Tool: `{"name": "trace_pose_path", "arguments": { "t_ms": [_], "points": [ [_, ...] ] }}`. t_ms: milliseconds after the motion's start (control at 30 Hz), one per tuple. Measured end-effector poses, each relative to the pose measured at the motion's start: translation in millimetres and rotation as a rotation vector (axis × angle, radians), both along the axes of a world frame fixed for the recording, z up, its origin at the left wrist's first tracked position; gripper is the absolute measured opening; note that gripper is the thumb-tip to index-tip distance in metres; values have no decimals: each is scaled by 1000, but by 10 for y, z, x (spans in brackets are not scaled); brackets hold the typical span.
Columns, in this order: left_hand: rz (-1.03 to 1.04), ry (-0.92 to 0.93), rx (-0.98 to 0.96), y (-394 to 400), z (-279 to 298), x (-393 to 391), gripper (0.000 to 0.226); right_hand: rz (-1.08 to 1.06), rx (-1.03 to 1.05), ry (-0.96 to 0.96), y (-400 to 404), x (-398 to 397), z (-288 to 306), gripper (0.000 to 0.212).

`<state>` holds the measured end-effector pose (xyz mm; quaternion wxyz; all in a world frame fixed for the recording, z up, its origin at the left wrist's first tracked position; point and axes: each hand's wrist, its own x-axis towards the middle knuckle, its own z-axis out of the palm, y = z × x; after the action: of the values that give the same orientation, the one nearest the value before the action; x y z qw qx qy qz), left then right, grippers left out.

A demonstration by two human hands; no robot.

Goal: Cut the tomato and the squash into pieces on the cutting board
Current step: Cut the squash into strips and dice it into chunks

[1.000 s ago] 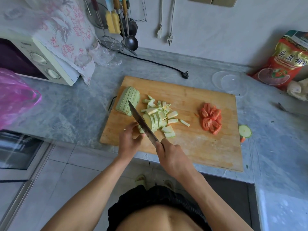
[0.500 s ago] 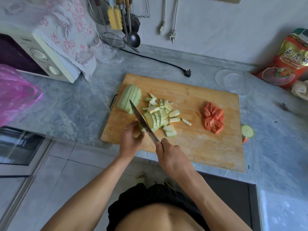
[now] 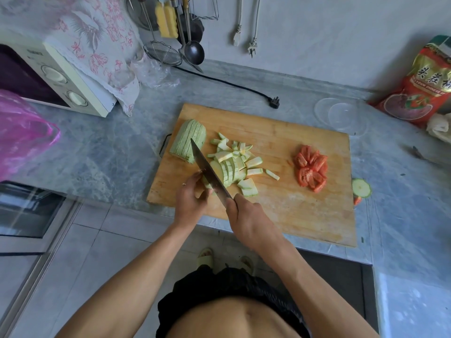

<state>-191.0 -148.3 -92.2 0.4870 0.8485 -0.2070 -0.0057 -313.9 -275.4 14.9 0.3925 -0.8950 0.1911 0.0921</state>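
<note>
On the desk: a wooden cutting board (image 3: pixel 280 206) is lying flat on the grey stone desk (image 3: pixel 102 152), close to its front edge.
Right hand: the right hand (image 3: pixel 246 220) is wrapping its fingers around the handle of a knife (image 3: pixel 210 175), whose blade is running away from the person and to the left across the board.
Left hand: the left hand (image 3: pixel 189 200) is sitting just left of the blade, its fingers (image 3: pixel 197 178) curling over the end of a row of squash slices (image 3: pixel 228 172) and touching the side of the blade.
Squash: the slices are leaning against one another right of the blade; loose cut squash pieces (image 3: pixel 244 154) are lying scattered beyond and beside them, and an uncut squash half (image 3: pixel 188 140), already scored lengthwise, is resting flat side down near the board's left edge.
Tomato: tomato pieces (image 3: pixel 311 168) are sitting in a pile toward the board's right side, well apart from the squash.
Off the board: a round squash end (image 3: pixel 361 187) is lying on the desk just beside the board's right edge.
Around: a microwave (image 3: pixel 48 79) under a flowered cloth is standing at far left, a pink plastic bag (image 3: pixel 22 132) is sitting in front of it, and a red food bag (image 3: pixel 419 89) is leaning at far right.
</note>
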Motion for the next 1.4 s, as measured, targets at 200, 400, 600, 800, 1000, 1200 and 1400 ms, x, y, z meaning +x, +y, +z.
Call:
{"name": "trace_pose_path", "arguments": {
  "t_ms": [200, 400, 600, 800, 1000, 1200, 1400],
  "points": [
    [28, -9, 25, 5, 28, 5, 43, 77, -85, 79, -91, 102, -19, 36],
    [36, -11, 29, -24, 32, -13, 43, 50, -40, 131, -36, 114, -41, 34],
    [26, 13, 31, -11, 13, -16, 49, 35, -26, 119, -10, 154, -67, 33],
    [-33, 17, 68, 15, 36, 19, 50, -51, 34, 19, 3, 102, -143, 34],
    [-6, 2, 83, -1, 75, -10, 49, 58, -63, 161, 0, 154, -94, 31],
    [15, 5, 77, -16, 83, -19, 47, 41, -51, 205, 37, 191, -126, 32],
    [25, 45, 75, -21, 114, -27, 44, 16, -59, 178, 74, 183, -176, 39]
  ]
}}
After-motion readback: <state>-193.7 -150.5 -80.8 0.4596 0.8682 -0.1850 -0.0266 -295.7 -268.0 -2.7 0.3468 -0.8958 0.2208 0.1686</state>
